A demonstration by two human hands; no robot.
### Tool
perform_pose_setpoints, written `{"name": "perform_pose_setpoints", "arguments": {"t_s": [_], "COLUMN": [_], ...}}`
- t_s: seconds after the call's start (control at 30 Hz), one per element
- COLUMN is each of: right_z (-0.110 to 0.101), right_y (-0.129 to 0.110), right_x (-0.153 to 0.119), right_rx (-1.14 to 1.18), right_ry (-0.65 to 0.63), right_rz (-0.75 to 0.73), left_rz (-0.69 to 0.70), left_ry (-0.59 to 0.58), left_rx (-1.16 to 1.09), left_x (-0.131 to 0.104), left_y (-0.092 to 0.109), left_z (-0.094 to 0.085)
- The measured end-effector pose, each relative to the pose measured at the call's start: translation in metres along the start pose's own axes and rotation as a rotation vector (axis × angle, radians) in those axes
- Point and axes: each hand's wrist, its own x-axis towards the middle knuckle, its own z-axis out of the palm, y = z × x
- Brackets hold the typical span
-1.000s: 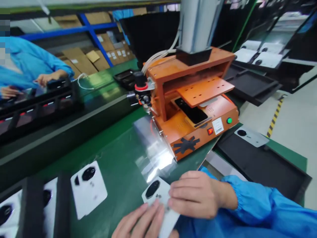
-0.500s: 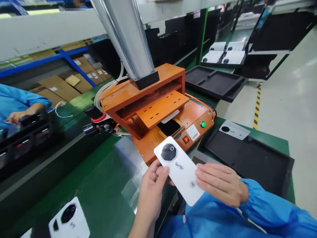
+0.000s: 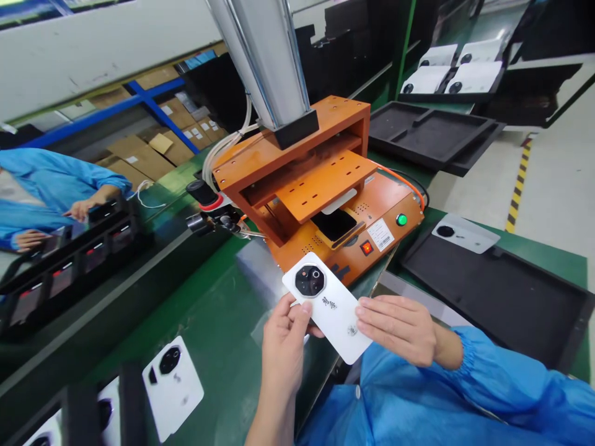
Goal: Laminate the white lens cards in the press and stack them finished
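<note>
Held between my hands is a white phone [image 3: 320,303], back up, with a black octagonal camera block at its far-left end and dark printed marks. My left hand [image 3: 286,337] is closed on its left edge, thumb on top and fingers underneath. At the lower right edge, my right hand [image 3: 400,331] grips it with its fingers together over the edge; its thumb is hidden. Just beyond stands an orange press machine [image 3: 320,192] with a black pad [image 3: 333,224] under its raised plate, a lit green button [image 3: 401,219] and a red switch [image 3: 367,248].
At lower left lie a white phone cover [image 3: 173,387] and black holders with more white pieces. A dark tray [image 3: 488,291] with a pale cover [image 3: 466,233] on it sits right. Stacked black trays [image 3: 427,130] stand behind. Across the bench a person in blue [image 3: 56,186] handles phones.
The view has shifted, so the machine appears farther right and more of the lower-left pieces shows. Both hands still hold the white phone, and its camera block shows more clearly.
</note>
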Motion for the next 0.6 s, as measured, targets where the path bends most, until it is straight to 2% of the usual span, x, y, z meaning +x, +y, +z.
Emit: {"name": "perform_pose_setpoints", "arguments": {"t_s": [0.17,0.37,0.6], "right_z": [0.011,0.002,-0.008], "right_y": [-0.002,-0.001,0.004], "right_x": [-0.002,0.004,0.005], "right_rx": [0.025,0.042,0.030], "right_ry": [0.095,-0.003,0.022], "right_rz": [0.008,0.034,0.066], "left_rz": [0.007,-0.012,-0.025], "left_ry": [0.006,0.000,-0.036], "left_rx": [0.024,0.001,-0.024], "left_x": [0.000,0.000,0.006], "left_y": [0.002,0.001,0.012], "left_z": [-0.002,-0.004,0.009]}}
